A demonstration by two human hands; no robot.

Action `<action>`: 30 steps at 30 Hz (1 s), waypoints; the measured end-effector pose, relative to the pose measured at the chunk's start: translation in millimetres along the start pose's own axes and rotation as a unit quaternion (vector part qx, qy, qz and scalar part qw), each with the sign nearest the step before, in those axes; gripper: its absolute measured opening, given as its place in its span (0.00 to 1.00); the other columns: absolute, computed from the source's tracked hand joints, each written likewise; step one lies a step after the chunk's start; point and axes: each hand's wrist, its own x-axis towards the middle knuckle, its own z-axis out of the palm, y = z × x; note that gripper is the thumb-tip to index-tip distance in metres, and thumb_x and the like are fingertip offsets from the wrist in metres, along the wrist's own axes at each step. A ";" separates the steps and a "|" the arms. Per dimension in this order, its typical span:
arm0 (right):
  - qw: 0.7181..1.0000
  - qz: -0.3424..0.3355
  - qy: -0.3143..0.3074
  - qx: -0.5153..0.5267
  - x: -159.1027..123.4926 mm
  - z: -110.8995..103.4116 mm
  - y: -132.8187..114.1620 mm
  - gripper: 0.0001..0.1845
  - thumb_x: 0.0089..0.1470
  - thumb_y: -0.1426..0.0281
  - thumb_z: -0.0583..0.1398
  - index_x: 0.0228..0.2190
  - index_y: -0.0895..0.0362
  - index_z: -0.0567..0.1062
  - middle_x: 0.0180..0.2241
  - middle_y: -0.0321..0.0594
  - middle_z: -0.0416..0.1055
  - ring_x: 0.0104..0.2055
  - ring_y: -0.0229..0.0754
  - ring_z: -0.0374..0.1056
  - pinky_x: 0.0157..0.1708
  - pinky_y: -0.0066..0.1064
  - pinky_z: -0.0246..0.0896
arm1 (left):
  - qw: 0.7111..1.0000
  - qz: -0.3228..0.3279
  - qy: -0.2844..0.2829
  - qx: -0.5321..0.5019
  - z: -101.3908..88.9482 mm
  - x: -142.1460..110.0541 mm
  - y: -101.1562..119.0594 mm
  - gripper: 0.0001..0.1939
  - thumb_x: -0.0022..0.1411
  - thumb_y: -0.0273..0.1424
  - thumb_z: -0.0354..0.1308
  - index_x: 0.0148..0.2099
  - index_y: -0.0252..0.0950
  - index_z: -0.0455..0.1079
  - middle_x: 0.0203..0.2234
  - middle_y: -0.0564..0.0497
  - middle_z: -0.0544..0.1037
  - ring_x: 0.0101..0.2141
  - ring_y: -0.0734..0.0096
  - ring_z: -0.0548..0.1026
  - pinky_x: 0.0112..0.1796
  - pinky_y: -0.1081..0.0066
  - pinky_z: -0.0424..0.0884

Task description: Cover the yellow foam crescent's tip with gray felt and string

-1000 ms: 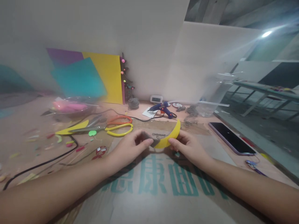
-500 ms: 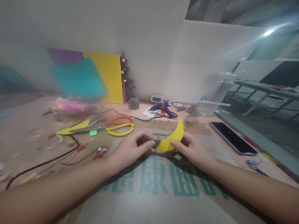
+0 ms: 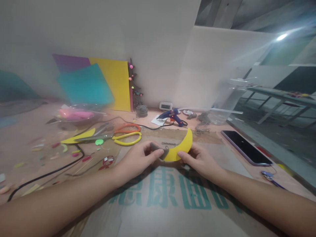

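Observation:
A crescent-shaped piece (image 3: 183, 147), yellow over most of its length and dark grey at its left end, is held up above the board between both hands. My left hand (image 3: 140, 157) pinches the grey end, thumb in front. On the yellow part, my right hand (image 3: 202, 160) presses its thumb against the near face, with the other fingers behind. Whether the grey and yellow are one piece or two layers I cannot tell. Just behind the crescent lies a short dark twisted piece (image 3: 168, 144). Both hands are closed.
Scissors (image 3: 127, 138) with orange and yellow handles and a yellow cut piece (image 3: 79, 136) lie left, among scraps and a black cord (image 3: 46, 172). A glue gun (image 3: 172, 116) lies behind, a phone (image 3: 247, 148) right. A clear pitcher (image 3: 222, 107) stands at the back right.
My right thumb has shifted slightly left along the yellow part, and the crescent's tip has moved a little left. My left hand keeps its grip on the grey end.

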 end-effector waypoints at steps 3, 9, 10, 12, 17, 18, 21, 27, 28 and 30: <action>1.000 -0.001 -0.014 -0.007 -0.2 -0.3 0.6 0.15 0.53 0.59 0.60 0.36 0.58 0.75 0.30 0.40 0.76 0.27 0.39 0.70 0.27 0.29 0.68 | 1.000 -0.007 -0.003 -0.001 0.0 -0.4 -0.6 0.15 0.62 0.42 0.55 0.36 0.34 0.70 0.26 0.53 0.73 0.26 0.74 0.69 0.27 0.76 0.64; 0.993 -0.061 0.039 -0.094 0.4 -0.2 5.8 0.14 0.55 0.61 0.58 0.36 0.57 0.76 0.33 0.43 0.78 0.32 0.45 0.73 0.34 0.36 0.70 | 0.998 -0.001 -0.014 -0.063 -0.5 1.8 0.4 0.16 0.64 0.43 0.53 0.38 0.34 0.67 0.23 0.54 0.72 0.25 0.74 0.70 0.28 0.74 0.65; 0.989 -0.082 0.046 -0.114 0.5 0.2 6.1 0.13 0.55 0.62 0.59 0.37 0.56 0.76 0.35 0.44 0.78 0.35 0.46 0.74 0.37 0.37 0.70 | 0.998 0.000 -0.012 -0.068 -0.6 2.3 0.3 0.16 0.64 0.43 0.53 0.38 0.34 0.67 0.23 0.54 0.73 0.25 0.74 0.70 0.28 0.74 0.66; 0.982 -0.123 0.047 -0.139 0.3 1.3 5.7 0.10 0.54 0.64 0.59 0.36 0.55 0.76 0.35 0.42 0.78 0.36 0.46 0.74 0.38 0.37 0.70 | 0.998 0.005 -0.003 -0.058 -0.9 2.9 0.1 0.15 0.63 0.43 0.54 0.38 0.34 0.67 0.25 0.53 0.74 0.26 0.74 0.70 0.28 0.74 0.65; 0.978 -0.152 -0.022 -0.144 -5.3 0.9 3.4 0.08 0.56 0.64 0.59 0.34 0.54 0.76 0.33 0.41 0.77 0.35 0.45 0.73 0.38 0.36 0.69 | 0.999 0.004 0.008 -0.035 -1.6 2.6 -1.4 0.17 0.63 0.45 0.54 0.35 0.35 0.67 0.22 0.55 0.71 0.24 0.75 0.67 0.26 0.75 0.62; 0.980 -0.149 -0.036 -0.128 -6.8 -0.2 3.4 0.10 0.56 0.63 0.59 0.37 0.54 0.76 0.36 0.42 0.78 0.38 0.46 0.73 0.41 0.37 0.69 | 0.999 -0.005 0.005 -0.032 -1.7 2.4 -1.8 0.18 0.63 0.46 0.53 0.33 0.35 0.66 0.21 0.56 0.70 0.22 0.76 0.67 0.24 0.76 0.61; 0.990 -0.137 -0.014 -0.027 -9.1 -5.1 4.7 0.16 0.61 0.59 0.54 0.44 0.54 0.75 0.42 0.43 0.77 0.45 0.48 0.72 0.47 0.38 0.66 | 1.000 -0.014 0.000 -0.009 -2.3 2.2 -3.2 0.21 0.63 0.49 0.51 0.29 0.35 0.62 0.18 0.58 0.66 0.20 0.77 0.64 0.22 0.76 0.57; 0.993 -0.062 0.088 0.039 -0.6 -9.6 5.2 0.12 0.62 0.62 0.55 0.42 0.53 0.75 0.41 0.41 0.76 0.45 0.44 0.71 0.46 0.36 0.66 | 0.996 -0.015 -0.078 -0.045 -2.2 0.1 -1.9 0.20 0.65 0.48 0.50 0.31 0.35 0.62 0.17 0.60 0.61 0.18 0.80 0.59 0.19 0.77 0.52; 0.996 -0.050 0.058 0.046 0.3 -8.8 5.1 0.12 0.61 0.64 0.56 0.44 0.52 0.75 0.44 0.41 0.76 0.46 0.43 0.71 0.46 0.36 0.66 | 0.994 -0.017 -0.089 -0.054 -2.0 -0.4 -1.5 0.20 0.65 0.48 0.50 0.32 0.35 0.63 0.17 0.60 0.61 0.17 0.80 0.58 0.19 0.77 0.52; 0.996 -0.029 -0.003 0.088 0.8 -6.3 4.8 0.14 0.61 0.66 0.56 0.47 0.51 0.74 0.48 0.40 0.75 0.46 0.41 0.71 0.46 0.34 0.66 | 0.992 -0.018 -0.102 -0.070 -1.9 -1.0 -1.4 0.19 0.65 0.47 0.51 0.34 0.35 0.64 0.17 0.60 0.61 0.17 0.81 0.57 0.19 0.77 0.51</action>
